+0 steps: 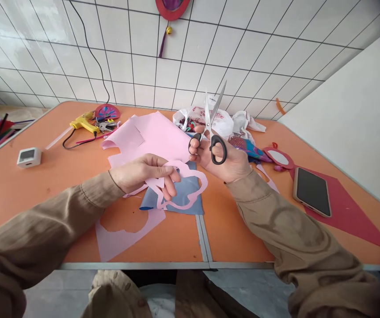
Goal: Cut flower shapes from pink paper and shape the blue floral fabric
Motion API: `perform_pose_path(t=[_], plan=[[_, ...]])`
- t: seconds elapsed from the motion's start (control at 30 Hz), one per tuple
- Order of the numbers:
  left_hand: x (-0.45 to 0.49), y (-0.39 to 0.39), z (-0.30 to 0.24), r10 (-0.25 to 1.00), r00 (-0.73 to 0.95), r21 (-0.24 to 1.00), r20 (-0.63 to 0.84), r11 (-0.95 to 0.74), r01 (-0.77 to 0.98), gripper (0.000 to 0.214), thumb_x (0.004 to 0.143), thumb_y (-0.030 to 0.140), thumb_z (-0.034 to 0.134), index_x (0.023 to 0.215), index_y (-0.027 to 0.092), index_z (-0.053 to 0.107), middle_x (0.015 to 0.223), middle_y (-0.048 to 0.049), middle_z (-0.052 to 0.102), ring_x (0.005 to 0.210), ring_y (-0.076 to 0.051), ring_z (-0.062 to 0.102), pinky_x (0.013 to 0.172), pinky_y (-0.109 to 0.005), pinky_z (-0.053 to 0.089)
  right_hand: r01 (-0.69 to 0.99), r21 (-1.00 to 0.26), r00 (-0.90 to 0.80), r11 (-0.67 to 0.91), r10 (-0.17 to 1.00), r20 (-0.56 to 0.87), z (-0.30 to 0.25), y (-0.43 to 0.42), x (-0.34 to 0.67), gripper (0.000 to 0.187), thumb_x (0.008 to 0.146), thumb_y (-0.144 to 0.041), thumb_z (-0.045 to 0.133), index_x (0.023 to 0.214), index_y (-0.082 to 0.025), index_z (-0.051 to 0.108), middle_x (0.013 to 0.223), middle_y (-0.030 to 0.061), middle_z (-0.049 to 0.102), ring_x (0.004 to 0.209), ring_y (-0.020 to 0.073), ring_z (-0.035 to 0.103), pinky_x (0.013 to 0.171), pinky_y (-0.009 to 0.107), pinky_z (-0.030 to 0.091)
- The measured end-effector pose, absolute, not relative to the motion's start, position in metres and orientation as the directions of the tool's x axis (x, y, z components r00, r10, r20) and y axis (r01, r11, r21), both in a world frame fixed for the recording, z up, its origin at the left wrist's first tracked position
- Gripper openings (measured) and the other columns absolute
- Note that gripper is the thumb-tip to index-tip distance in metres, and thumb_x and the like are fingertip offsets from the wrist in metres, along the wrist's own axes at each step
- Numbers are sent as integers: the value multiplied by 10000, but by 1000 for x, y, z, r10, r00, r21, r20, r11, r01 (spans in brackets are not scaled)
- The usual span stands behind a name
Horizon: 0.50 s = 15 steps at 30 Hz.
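Observation:
My left hand [153, 174] pinches a pink cut-out frame [200, 194] with a wavy, flower-like outline and a hollow middle. In my right hand [225, 157] is a pair of scissors [208, 115] with black handles, blades parted and pointing up and away. A blue-grey sheet [186, 187] lies on the table under the frame. Behind my left hand is a large pink sheet [160, 134], its left edge curled. Nearer the front edge, a pink offcut [123, 240] with a curved notch lies flat.
A yellow glue gun [85, 123], keys [107, 126] and a small white device [29, 157] are at the left of the orange table [243, 225]. A white plastic bag [223, 123] stands at the back. To the right, a phone [312, 191] rests on red sheet material [352, 212].

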<state>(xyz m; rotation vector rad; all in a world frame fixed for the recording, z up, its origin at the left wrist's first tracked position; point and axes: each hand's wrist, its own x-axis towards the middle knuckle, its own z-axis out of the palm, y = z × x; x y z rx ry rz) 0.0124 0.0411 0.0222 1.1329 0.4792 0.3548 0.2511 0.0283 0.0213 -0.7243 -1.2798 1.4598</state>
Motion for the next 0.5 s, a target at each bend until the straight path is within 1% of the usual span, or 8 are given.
perform_pose_path(t=[0.1,0.2,0.3,0.4,0.5], plan=[[15,42,19,505,845,920,-177,390,-40,310,776,390,820,825,87,775,681,-120,766,550,-194,723,574,-262,582,-248,-963,-287,105,941,177,19,26,248,464,625,-377,860,961,-273,559,750,-46,542,665,135,545,602,291,482],[16,42,17,507,843,920,-178,391,-41,302,779,384,816,823,88,772,679,-121,765,552,-196,725,567,-258,579,-124,-977,-237,171,951,197,21,24,246,431,638,-302,850,935,-249,542,688,-68,567,575,99,508,547,258,433],[18,42,16,509,839,920,-193,392,-26,300,773,380,817,812,87,767,672,-125,762,543,-204,721,557,-269,579,22,-975,-214,220,954,210,26,19,247,421,617,-243,841,918,-232,548,708,-51,636,583,103,547,555,258,455],[20,41,16,526,828,928,-195,371,-17,288,784,371,806,813,87,766,666,-130,759,529,-203,713,544,-272,573,98,-979,-282,180,948,146,31,13,251,407,609,-238,830,915,-228,561,678,-34,652,597,133,598,543,262,468],[23,40,16,536,821,940,-194,342,-1,273,811,356,778,832,84,766,671,-139,757,529,-206,712,550,-287,576,169,-973,-339,157,936,92,35,6,251,419,583,-230,847,910,-218,584,669,-20,658,602,143,606,528,255,464]])
